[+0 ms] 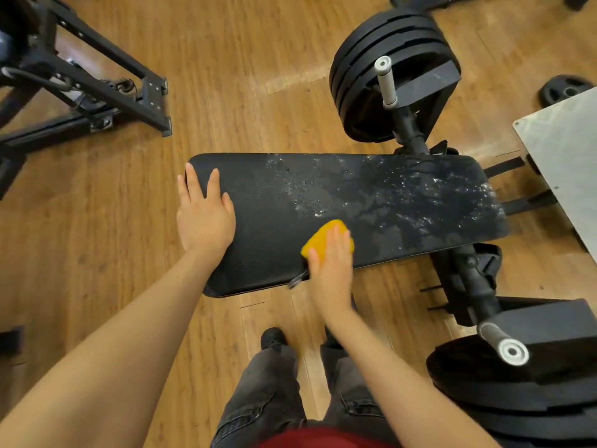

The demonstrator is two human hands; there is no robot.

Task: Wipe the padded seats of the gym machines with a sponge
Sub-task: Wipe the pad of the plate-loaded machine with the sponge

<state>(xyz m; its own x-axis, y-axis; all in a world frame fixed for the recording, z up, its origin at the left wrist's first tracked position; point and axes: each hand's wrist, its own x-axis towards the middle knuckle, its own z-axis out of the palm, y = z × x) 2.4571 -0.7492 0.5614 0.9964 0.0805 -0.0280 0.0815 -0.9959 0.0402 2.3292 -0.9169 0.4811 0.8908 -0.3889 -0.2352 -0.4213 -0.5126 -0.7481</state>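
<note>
**Sponge on wet black pad, both hands down**

Head view: long black padded vinyl seat (323, 215) lies across wood-plank floor (242, 76); its right half is wet and streaked with white foam. Right hand (332, 263) presses a yellow-orange sponge (324, 236) onto the pad's near edge, fingers straight and together over it. Left hand (205, 215) rests flat on the pad's left end, fingers spread. Stacked black weight plates (371, 79) on a grey-tipped steel peg (386, 82) stand behind the pad. Black steel frame (97, 92) at upper left.
</note>
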